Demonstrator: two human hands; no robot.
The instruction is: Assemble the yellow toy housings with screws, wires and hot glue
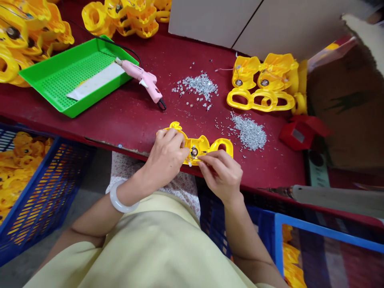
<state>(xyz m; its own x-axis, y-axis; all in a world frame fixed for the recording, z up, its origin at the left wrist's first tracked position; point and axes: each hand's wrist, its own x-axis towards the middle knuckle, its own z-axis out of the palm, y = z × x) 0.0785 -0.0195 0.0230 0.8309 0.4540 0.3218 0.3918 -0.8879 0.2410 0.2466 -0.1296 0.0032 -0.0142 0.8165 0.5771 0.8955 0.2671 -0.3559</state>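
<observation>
A yellow plastic shell half (197,143) with a ring-shaped handle lies at the table's front edge, its hollow side up. Inside it sits a small round metal-and-black part (194,151), with thin wires beside it. My left hand (168,154) is closed over the shell's left part, fingers curled on it. From the right, my right hand (222,173) reaches to the shell's near rim, thumb and index finger pinched together. Something thin may be between those fingertips, too small to name. Beyond the shell are a pile of small screws (250,131) and a heap of small shiny pieces (201,85).
A pink glue gun (143,79) rests on a green tray's (75,107) edge. Yellow shells (264,76) stand back right, with more stacks (126,18) back left. A red box (300,134) sits right. Blue crates (57,176) flank my lap.
</observation>
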